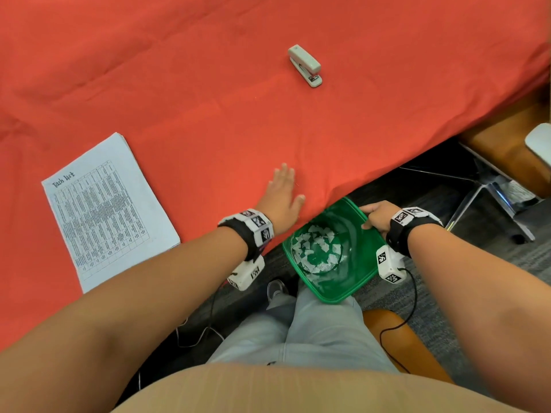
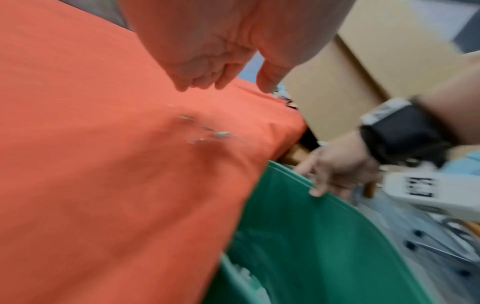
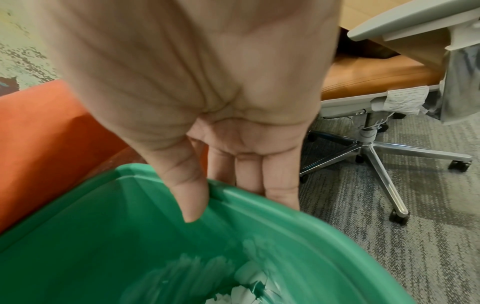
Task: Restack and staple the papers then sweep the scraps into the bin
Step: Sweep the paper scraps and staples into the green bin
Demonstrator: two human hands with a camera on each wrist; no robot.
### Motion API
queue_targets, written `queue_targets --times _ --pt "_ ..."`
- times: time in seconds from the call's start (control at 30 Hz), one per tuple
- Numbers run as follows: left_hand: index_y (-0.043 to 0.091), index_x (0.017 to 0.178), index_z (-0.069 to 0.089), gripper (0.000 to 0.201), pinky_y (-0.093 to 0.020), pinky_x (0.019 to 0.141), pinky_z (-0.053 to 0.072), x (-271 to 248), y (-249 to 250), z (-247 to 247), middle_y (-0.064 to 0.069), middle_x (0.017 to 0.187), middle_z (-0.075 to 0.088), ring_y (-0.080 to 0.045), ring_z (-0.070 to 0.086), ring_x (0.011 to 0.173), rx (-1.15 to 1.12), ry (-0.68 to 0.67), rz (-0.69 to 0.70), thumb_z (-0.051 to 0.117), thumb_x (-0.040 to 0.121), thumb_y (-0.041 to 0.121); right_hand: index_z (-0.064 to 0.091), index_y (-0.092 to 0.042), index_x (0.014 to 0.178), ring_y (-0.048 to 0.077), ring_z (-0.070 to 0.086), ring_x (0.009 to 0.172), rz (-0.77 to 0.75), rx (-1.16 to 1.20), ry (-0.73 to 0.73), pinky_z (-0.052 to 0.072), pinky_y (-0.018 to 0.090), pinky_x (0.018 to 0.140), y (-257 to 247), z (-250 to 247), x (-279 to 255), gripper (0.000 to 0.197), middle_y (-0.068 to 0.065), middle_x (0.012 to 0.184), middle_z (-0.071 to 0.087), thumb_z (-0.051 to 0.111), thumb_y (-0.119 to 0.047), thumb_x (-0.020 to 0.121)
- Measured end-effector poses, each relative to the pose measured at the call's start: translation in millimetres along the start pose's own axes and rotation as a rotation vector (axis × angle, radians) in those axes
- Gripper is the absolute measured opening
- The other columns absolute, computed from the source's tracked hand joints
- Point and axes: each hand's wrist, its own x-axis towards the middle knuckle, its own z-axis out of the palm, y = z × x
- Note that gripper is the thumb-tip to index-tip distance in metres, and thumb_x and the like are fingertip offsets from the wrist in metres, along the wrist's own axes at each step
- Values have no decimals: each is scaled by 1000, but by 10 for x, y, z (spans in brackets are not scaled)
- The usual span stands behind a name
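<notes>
While right hand [image 1: 377,217] is gripping the bin [image 1: 362,281] rim | left hand [image 1: 281,195] lying flat, open beside bin | green bin holding white scraps [image 1: 316,248], mouth tilting toward tablecloth [image 1: 208,114]

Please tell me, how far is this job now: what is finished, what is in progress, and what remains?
Done, apparently: the papers lie in one neat stack, stapler set aside; a staple is not visible. Many scraps are in the bin.
In hand: the right hand grips the bin rim below the table edge; the left hand lies flat on the cloth.
Left: a few small bits near the edge.
</notes>
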Motion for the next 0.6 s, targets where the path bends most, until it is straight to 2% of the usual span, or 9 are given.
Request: queue_targets --times 0.07,0.13,0.23,0.4,0.6 --pt "6 150 -5 73 -39 119 -2 124 -155 -49 -12 158 -14 -27 -12 147 25 10 -124 35 99 40 67 -20 120 25 67 67 3 -1 1 52 23 43 8 5 8 50 1 70 71 59 12 82" --pt "4 149 -6 76 -40 119 -2 169 -217 -21 -15 158 -16 -29 -13 147 60 -17 -164 33 98 44 66 -20 121 22 67 62 8 -2 5 51 23 42 7 18 10 51 4 75 70 60 11 82" --pt "5 149 -10 78 -42 119 -4 104 -140 124 -15 156 -21 -28 -17 146 108 -55 -96 29 98 49 65 -19 123 16 65 48 16 0 12 46 19 37 10 48 23 52 4 72 68 59 12 83" --pt "4 148 -14 83 -41 120 -6 -74 58 395 -14 155 -26 -28 -21 144 123 -125 14 29 97 52 64 -18 126 22 63 64 8 -4 -3 46 18 37 -16 89 25 52 4 77 68 59 12 83" --pt "4 149 -12 78 -39 120 -7 -273 252 509 -13 155 -26 -25 -21 145 63 -224 132 31 99 45 63 -18 126 21 64 68 4 -10 -9 49 19 40 -50 84 12 51 12 95 69 59 10 84"
